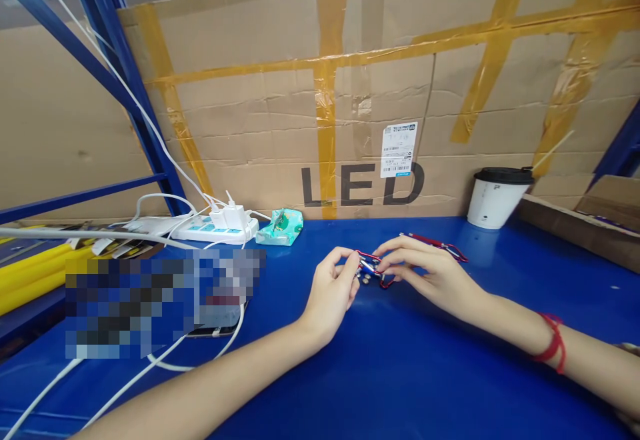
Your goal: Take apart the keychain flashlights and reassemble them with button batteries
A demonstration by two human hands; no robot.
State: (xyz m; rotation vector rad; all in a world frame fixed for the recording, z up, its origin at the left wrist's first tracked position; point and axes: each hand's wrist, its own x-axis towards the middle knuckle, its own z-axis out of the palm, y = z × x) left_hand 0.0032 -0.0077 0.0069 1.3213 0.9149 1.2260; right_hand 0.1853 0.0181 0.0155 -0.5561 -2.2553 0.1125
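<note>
Bare left forearm point(240, 380) runs from the bottom edge to the left hand point(331, 288), whose fingers pinch a small red-and-blue metal piece point(369, 267) at or just above the blue table point(400, 373). Fingers of the right hand point(440, 273) curve, slightly parted, at its other end; whether they grip it, I cannot tell. Silvery bits point(367, 279) sit just below it.

The blue tabletop point(380, 373) is finished smooth and glossy. The matt, creased cardboard panel point(260, 133) is crossed by shiny plastic packing tape point(325, 100). A polished metallic sheen is shown by the red carabiner point(425, 239) and small silver pieces point(367, 279). The matt paper cup point(493, 203) is capped with a black plastic lid point(503, 175).
</note>
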